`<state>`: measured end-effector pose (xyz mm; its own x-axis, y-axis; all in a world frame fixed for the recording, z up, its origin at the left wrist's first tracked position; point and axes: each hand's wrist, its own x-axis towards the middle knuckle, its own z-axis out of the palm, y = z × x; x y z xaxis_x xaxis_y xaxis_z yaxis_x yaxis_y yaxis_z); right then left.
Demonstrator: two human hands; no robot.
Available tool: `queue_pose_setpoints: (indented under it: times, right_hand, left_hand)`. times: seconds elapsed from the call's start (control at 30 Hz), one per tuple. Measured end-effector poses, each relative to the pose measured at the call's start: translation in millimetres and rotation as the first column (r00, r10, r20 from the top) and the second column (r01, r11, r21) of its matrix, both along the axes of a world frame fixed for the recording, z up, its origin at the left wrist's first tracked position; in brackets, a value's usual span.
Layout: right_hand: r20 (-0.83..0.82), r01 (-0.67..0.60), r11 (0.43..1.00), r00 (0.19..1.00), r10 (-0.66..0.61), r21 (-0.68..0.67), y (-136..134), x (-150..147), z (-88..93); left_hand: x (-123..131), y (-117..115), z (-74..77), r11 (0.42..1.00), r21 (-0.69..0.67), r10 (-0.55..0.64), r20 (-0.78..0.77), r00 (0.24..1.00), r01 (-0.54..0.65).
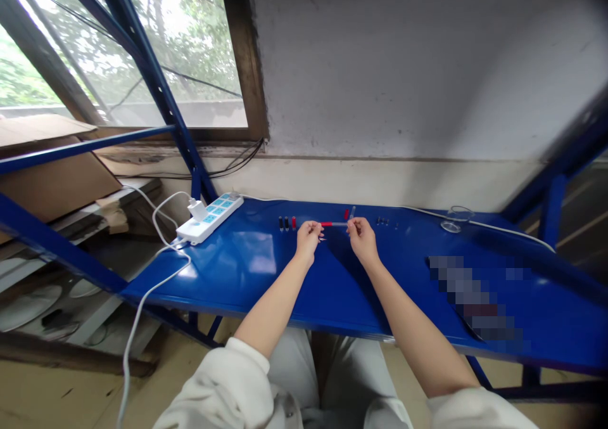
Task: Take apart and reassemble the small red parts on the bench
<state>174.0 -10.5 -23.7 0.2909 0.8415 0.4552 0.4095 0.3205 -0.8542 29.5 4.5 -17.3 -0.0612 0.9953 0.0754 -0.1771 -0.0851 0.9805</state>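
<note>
Though the view is too small to confirm a pinch, the left grip [308,239] and right grip [363,239] sit pressed together at either end of a clear tube with a red tip [334,224], level above the blue steel surface [228,277]; low, even hands steady it. Black and red terminal posts [287,224] stand just left.

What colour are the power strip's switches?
The switches are light blue, best seen in the head view.

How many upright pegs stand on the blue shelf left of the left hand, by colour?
Black pegs: 2
Red pegs: 1
Total: 3
</note>
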Motion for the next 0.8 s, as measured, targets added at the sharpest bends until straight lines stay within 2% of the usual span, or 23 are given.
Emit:
queue_pose_setpoints:
  times: [0.1,0.23,0.33,0.57,0.8]
  right_hand:
    - [-0.068,-0.040,0.999,0.997,0.040,0.002,1.3,0.4,0.2]
    - [-0.117,-0.074,0.997,0.990,0.075,0.009,0.6,-0.4,1.7]
    - [-0.134,-0.114,0.993,0.984,0.115,0.013,0.4,-1.6,2.1]
    - [-0.221,-0.189,0.982,0.957,0.186,0.008,0.0,-4.9,3.9]
    - [-0.119,-0.291,0.956,0.949,0.293,0.034,0.4,-7.6,-1.6]
  left_hand:
    - [-1.2,0.1,0.8,0.999,-0.006,-0.039,0.030,0.999,0.039]
    - [-1.4,-0.6,1.3,0.999,0.030,-0.028,0.012,1.000,0.027]
    - [0.2,-1.2,-0.5,0.995,0.098,-0.023,-0.080,0.996,0.031]
    - [3.0,-2.6,-6.5,0.952,0.272,-0.065,-0.277,0.959,0.143]
    - [3.5,-11.1,-1.6,0.880,0.418,0.000,-0.478,0.878,0.228]
